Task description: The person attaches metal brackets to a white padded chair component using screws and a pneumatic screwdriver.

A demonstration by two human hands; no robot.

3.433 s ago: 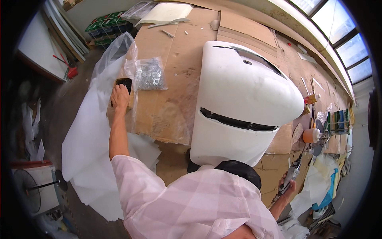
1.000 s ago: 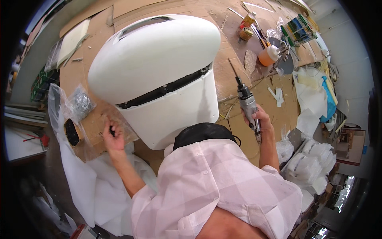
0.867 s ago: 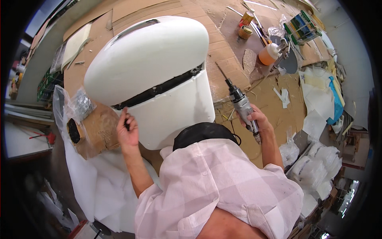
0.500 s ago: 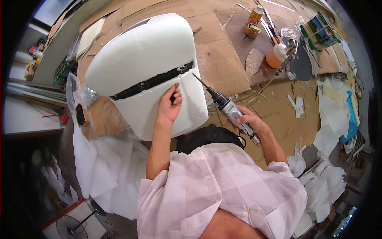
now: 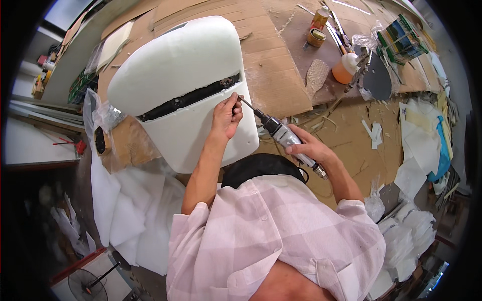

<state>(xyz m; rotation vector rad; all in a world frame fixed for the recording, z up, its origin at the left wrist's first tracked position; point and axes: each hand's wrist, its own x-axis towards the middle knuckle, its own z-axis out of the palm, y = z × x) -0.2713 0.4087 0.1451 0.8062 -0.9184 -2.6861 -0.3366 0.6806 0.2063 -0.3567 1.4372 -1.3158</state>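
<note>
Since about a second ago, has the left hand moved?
Yes. The left hand went from the cardboard left of the white foam shell across its face to the right end of its dark slot.

Sheets of brown cardboard [image 5: 281,65] are covering the tabletop. An orange squeeze bottle [image 5: 345,68] is standing at the far right side, with a small round tin [image 5: 316,37] sitting beyond it and a dark round disc [image 5: 377,83] lying just beside it. A green rack of books [image 5: 401,40] is resting near the far edge. White foam sheets [image 5: 125,215] are hanging off the left side, and crumpled clear plastic [image 5: 103,113] is lying above them. A fan [image 5: 85,285] is standing on the floor.
</note>
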